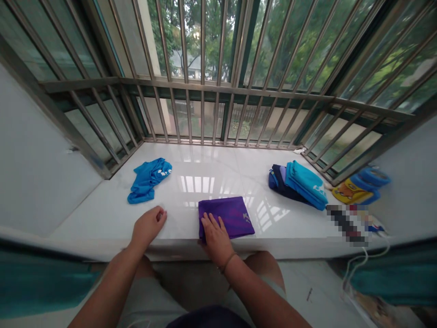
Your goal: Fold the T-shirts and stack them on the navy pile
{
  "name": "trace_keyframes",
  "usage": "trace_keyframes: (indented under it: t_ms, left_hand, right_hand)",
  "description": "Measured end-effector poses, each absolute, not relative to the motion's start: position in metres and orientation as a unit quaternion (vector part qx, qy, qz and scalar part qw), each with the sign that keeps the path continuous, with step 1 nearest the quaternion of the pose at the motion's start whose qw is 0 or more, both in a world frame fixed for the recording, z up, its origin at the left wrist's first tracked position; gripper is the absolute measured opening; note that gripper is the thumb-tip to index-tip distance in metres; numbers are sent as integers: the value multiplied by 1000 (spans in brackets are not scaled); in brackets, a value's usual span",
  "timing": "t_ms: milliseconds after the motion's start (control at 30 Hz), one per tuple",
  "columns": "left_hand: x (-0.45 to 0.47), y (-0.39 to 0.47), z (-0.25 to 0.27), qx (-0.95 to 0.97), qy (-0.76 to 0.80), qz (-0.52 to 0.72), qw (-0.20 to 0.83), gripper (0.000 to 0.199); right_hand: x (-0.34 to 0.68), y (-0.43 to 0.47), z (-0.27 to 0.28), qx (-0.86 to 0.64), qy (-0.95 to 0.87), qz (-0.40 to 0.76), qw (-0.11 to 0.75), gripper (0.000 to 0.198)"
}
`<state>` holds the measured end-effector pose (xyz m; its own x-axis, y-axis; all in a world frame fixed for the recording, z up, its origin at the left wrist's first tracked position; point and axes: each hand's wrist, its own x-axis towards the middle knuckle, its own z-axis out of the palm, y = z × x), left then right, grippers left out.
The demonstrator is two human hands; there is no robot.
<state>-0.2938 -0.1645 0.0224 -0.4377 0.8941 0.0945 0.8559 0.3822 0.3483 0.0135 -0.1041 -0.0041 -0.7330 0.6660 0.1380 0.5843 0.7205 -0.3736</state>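
A purple garment (235, 214), folded into a flat rectangle with a small pale print at its right side, lies at the front edge of the white sill. My right hand (215, 233) rests on its left front part, with the fingers stretched out flat over the cloth. To the left, my left hand (150, 224) is held just above the sill with curled fingers and nothing visible in them, apart from the purple cloth. Beyond it lies a crumpled blue garment (146, 180) with a white print.
Folded blue clothes (305, 182) sit on dark ones at the right. Behind them stands a blue and yellow cartoon container (358, 187). A blurred-out patch (348, 225) and a white cable (355, 264) are at the right edge. Metal window bars (218, 86) close off the back.
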Motion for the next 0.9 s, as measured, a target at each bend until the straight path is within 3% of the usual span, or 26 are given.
trace_keyframes:
  t_ms: [233,400,500,600,700,900]
  left_hand:
    - [-300,-163,15,529,831,164,54,34]
    - [-299,-163,16,527,835,156,46,34]
    - [-298,-164,18,524,836,154,43,33]
    - [-296,-163,20,521,840,146,45,33]
    - [-295,-163,21,520,841,145,44,33]
    - [-295,-164,19,520,838,157,46,32]
  right_hand:
    - [38,-113,6,-325,-913,213,120,57]
    - [61,-98,48,-459,-730,400,309,33]
    - [69,-92,80,-437,-562,565,416,46]
    - [73,-88,108,-366,-390,708,461,59]
    - [80,-76,123,-365,-297,732,492,60]
    - [96,-41,127,-395,-260,703,531,42]
